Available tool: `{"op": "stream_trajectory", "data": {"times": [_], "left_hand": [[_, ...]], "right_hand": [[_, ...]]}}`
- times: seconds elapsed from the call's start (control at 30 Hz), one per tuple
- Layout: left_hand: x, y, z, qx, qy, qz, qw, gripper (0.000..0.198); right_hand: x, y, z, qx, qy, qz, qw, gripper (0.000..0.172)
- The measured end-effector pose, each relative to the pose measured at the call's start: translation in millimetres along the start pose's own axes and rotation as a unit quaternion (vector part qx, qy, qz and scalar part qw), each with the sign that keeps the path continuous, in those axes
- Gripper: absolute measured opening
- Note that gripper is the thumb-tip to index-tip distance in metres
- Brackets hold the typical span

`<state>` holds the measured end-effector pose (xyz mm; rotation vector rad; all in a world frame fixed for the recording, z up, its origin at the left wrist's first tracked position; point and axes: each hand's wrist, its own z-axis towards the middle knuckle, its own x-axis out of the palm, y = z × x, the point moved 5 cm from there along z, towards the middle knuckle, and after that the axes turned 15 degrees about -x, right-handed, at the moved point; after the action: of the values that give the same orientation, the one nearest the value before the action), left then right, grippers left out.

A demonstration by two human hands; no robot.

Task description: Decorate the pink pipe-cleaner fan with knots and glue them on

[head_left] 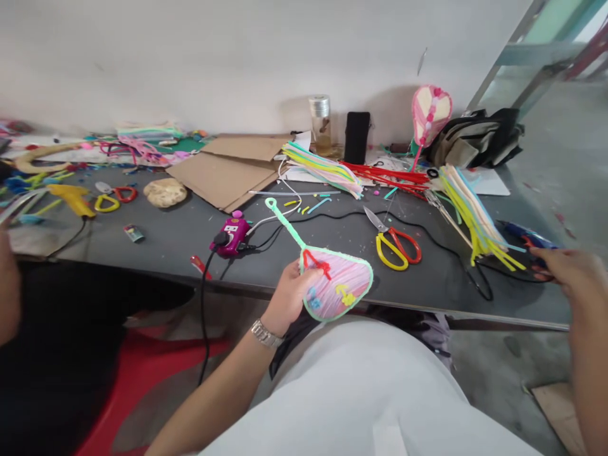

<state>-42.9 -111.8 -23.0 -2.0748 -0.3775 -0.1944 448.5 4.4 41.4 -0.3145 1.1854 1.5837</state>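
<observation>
My left hand (292, 292) is closed on a hand fan (339, 285) made of pipe cleaners, with its thumb across the face. The fan has a mint-green rim and looped handle, a pink and lilac face, and red, yellow and blue decorations. Out at the far right, my right hand (567, 269) is closed around the orange-red trigger area of a blue glue gun (529, 235), which lies low over the table. Some of its fingers are hidden. Scissors (394, 244) with one yellow and one red handle lie between the two hands.
Pipe cleaner bundles (479, 215) lie beside the glue gun. A purple power socket (231, 235) and black cable (332, 216) cross the grey table (156, 244). Behind stand a glass bottle (320, 130) and a pink fan (430, 114). Another person's arm (7, 285) shows at left.
</observation>
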Motion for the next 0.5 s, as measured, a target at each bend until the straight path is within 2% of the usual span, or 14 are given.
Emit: {"op": "stream_trajectory", "data": {"times": [0.07, 0.13, 0.17, 0.2, 0.23, 0.3, 0.37, 0.4, 0.43, 0.5], "left_hand": [[0.2, 0, 0, 0.004, 0.004, -0.005, 1.0, 0.019], [0.1, 1, 1, 0.002, 0.002, -0.01, 1.0, 0.019], [0.1, 1, 1, -0.001, -0.001, -0.015, 1.0, 0.02], [0.2, 2, 1, -0.004, -0.005, -0.019, 1.0, 0.02], [0.6, 2, 1, -0.007, -0.009, -0.024, 1.0, 0.021], [1.8, 3, 1, -0.011, -0.019, -0.032, 0.999, 0.023], [3.9, 3, -1, -0.01, -0.028, -0.033, 0.999, 0.022], [5.0, 2, -1, -0.008, -0.031, -0.032, 0.999, 0.022], [5.9, 2, -2, -0.006, -0.032, -0.03, 0.999, 0.021], [6.6, 2, -3, -0.002, -0.035, -0.028, 0.999, 0.02]], "right_hand": [[-10, -10, 3, 0.057, 0.035, -0.059, 0.996, 0.049], [-23, -6, -8, 0.067, 0.008, -0.102, 0.992, 0.047], [-29, 5, -19, 0.034, -0.039, -0.105, 0.993, 0.039], [-32, 23, -34, -0.032, -0.078, -0.08, 0.993, 0.025], [-28, 43, -52, -0.093, -0.082, -0.038, 0.991, 0.013], [-6, 91, -94, -0.204, -0.02, 0.077, 0.976, 0.002], [27, 146, -137, -0.3, 0.101, 0.198, 0.928, 0.008], [42, 171, -155, -0.33, 0.139, 0.254, 0.898, 0.013], [57, 192, -168, -0.334, 0.177, 0.295, 0.877, 0.017], [83, 223, -184, -0.311, 0.236, 0.333, 0.858, 0.026]]}}
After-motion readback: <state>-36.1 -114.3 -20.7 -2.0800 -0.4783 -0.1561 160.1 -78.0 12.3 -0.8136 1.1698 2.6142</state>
